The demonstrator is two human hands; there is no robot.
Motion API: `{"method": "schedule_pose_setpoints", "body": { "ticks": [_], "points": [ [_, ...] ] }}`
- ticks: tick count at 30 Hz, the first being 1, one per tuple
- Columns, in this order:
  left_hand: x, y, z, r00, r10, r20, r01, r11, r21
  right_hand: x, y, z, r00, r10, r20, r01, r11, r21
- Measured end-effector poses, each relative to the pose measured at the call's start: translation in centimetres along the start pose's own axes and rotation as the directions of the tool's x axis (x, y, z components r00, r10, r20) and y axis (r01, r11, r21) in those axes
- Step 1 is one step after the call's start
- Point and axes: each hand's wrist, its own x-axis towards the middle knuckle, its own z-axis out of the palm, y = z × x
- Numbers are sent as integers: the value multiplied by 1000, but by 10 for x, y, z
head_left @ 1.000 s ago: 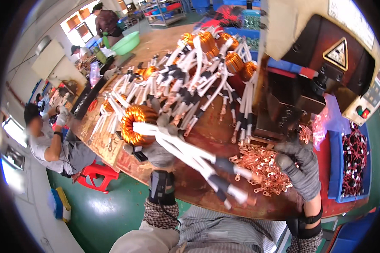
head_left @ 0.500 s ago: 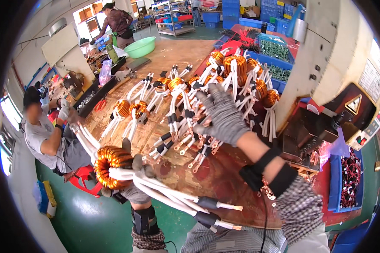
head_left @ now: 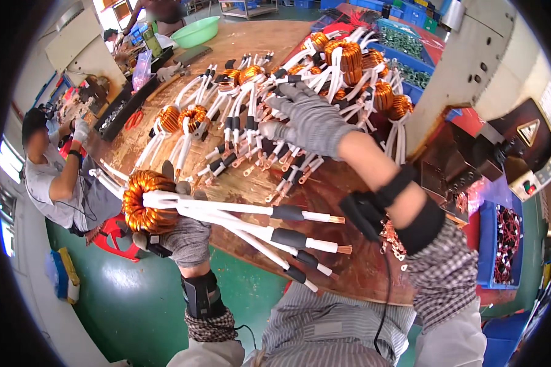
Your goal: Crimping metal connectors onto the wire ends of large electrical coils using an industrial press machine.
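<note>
My left hand, in a grey glove, is closed round a large copper-wound toroidal coil. Thick white leads run out of the coil to the right, with black sleeves and bare copper strands at their ends; other leads stick out behind it to the left. Over the heap of similar coils on the table, my gloved right hand reaches with thumb and fingers apart, its fingertips at the white leads. Beneath that hand lie black-sleeved leads with copper ring terminals. Some fingertips are hard to make out among the leads.
Smaller coils lie on the wooden table. Blue bins of green parts stand at the far right, a press machine nearer. A green basin sits at the back. One co-worker sits at left; another stands behind.
The whole view has tilted down. My right hand has drawn its fingers closer together and lowered onto the leads. The held coil's leads have turned to point more level to the right.
</note>
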Motion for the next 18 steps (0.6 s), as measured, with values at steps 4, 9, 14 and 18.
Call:
{"method": "schedule_pose_setpoints", "body": {
  "ticks": [4,9,14,18],
  "points": [
    [-5,-16,21,985,100,-143,-73,980,183,-92,-25,-72,929,-7,371,-266,684,680],
    [4,-46,13,995,-79,-59,84,992,95,-206,-6,-80,965,-254,-59,224,693,685],
    [13,-115,43,968,-234,90,241,967,-78,-253,5,-109,955,297,10,-194,597,778],
    [32,-177,43,769,-503,393,561,827,-40,-289,23,-102,879,372,-298,-171,830,531]
  ]
}}
